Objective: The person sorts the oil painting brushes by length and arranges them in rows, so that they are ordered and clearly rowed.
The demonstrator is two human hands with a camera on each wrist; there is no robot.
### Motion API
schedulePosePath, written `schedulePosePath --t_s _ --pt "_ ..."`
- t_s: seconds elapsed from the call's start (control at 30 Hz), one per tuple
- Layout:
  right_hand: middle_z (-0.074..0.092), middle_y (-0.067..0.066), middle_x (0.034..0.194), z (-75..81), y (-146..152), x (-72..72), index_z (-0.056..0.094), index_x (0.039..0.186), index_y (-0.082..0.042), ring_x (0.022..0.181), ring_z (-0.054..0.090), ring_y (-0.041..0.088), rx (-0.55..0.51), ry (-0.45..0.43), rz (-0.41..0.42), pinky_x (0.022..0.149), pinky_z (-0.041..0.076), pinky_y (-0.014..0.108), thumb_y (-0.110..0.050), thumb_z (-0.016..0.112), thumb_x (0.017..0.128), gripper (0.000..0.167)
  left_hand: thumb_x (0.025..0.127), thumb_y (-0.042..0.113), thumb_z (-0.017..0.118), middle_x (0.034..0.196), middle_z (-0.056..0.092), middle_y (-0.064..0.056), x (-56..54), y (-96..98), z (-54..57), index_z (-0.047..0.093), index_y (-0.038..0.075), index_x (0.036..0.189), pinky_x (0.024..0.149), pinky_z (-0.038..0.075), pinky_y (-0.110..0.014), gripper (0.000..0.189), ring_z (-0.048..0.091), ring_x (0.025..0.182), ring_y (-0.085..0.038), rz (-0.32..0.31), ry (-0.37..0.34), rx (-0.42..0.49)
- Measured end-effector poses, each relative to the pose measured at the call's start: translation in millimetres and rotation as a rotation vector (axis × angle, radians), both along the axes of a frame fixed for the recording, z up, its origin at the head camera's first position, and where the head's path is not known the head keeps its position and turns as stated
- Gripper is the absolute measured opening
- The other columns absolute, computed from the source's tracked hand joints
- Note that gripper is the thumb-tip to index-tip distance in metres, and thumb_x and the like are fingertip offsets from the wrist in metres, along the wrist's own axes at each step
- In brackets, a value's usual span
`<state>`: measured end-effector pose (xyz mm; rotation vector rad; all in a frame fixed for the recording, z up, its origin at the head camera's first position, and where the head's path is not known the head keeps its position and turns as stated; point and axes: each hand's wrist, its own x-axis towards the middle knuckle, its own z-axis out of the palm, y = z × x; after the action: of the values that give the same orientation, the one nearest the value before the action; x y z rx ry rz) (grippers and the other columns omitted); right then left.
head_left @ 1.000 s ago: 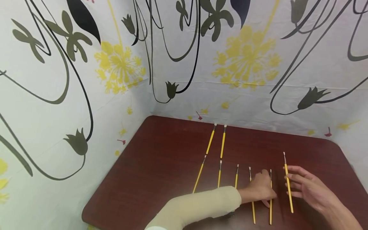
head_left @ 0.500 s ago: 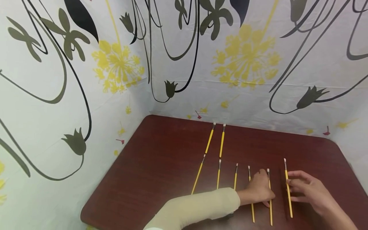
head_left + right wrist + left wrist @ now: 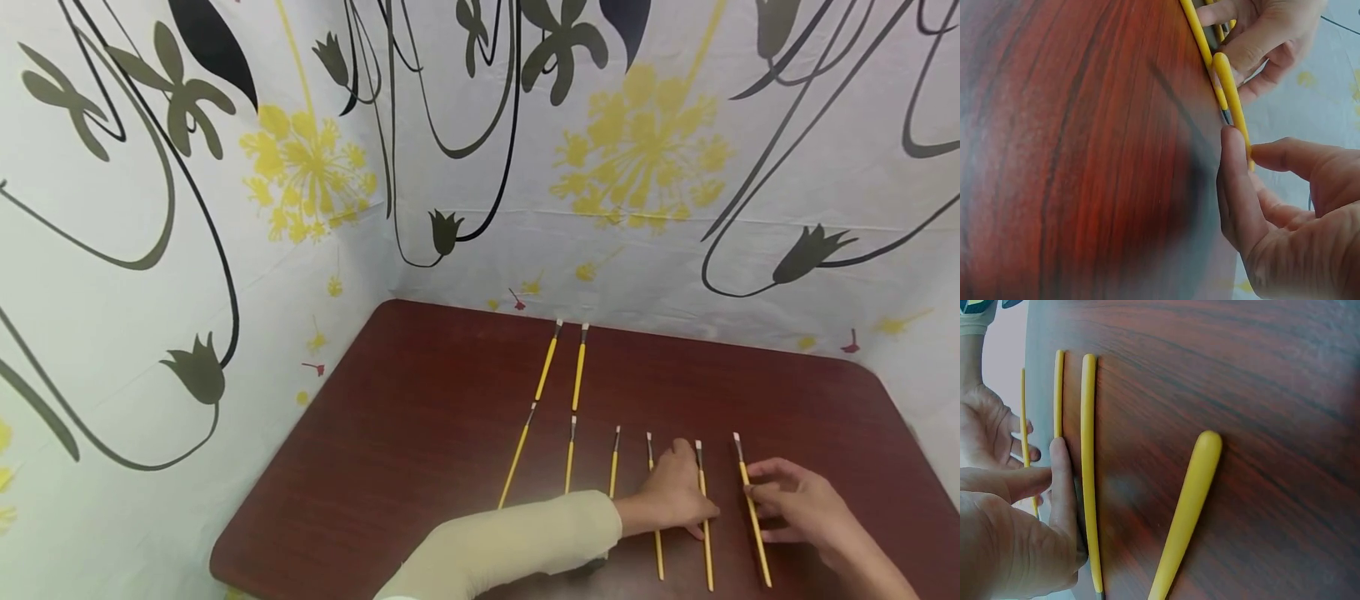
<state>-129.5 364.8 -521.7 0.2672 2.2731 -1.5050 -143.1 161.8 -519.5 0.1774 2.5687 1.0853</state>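
Note:
My left hand [image 3: 667,496] pinches a yellow-handled paintbrush [image 3: 706,554] lying on the table, its pale bristles pointing away from me. In the left wrist view, the thumb and a finger meet at this brush's handle [image 3: 1058,394]. To the right, my right hand [image 3: 806,504] holds another yellow paintbrush [image 3: 756,533] between thumb and fingers. The right wrist view has that brush's handle end [image 3: 1229,81] above the table surface, tilted. Under my left hand lies a further paintbrush [image 3: 659,554], partly covered by it.
Several more yellow paintbrushes lie on the dark red table [image 3: 375,433]: two at the back edge, such as one brush [image 3: 580,375], and others in a front row, including a brush [image 3: 517,458]. My left sleeve [image 3: 517,533] hides some lower ends. Patterned cloth [image 3: 480,183] stands behind.
My right hand has brought its brush lower and nearer to me, with the bristle end swinging left. The left-hand brush has turned slightly, bristle end leftward. My left hand stays nearly in place.

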Motion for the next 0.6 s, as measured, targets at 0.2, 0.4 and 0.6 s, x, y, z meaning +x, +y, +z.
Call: schedulePosePath --t_s 0.2,0.4,0.6 --pt "0.074 0.004 0.099 -0.5 -7 5.7 0.052 0.132 0.011 0.085 0.072 0.019 0.109 -0.001 0.045 0.07 0.069 0.041 -0.014 0.062 0.103 0.039 0.091 0.027 0.085 0.093 0.065 -0.003 -7.3 -14.1 8.0 0.049 0.017 0.124 0.069 0.058 -0.014 0.05 0.065 0.041 -0.014 -0.021 -0.061 0.173" --pt "0.075 0.006 0.1 0.1 -19 14.3 0.055 0.13 0.01 0.086 0.072 0.02 0.176 0.028 0.057 0.066 0.069 0.04 -0.013 0.067 0.102 0.039 0.099 0.022 0.075 0.093 0.064 0.005 -24.0 -47.4 21.6 0.05 0.015 0.129 0.056 0.065 -0.035 0.04 0.071 0.053 -0.022 0.022 -0.102 0.462" --pt "0.073 0.008 0.097 -2.7 -24 17.4 0.055 0.127 0.007 0.082 0.072 0.02 0.22 0.05 0.042 0.064 0.069 0.039 -0.012 0.069 0.1 0.035 0.104 0.015 0.068 0.101 0.066 0.0 -47.1 -90.4 29.1 0.053 0.011 0.13 0.079 0.067 -0.059 0.03 0.072 0.077 -0.026 0.011 -0.11 0.757"
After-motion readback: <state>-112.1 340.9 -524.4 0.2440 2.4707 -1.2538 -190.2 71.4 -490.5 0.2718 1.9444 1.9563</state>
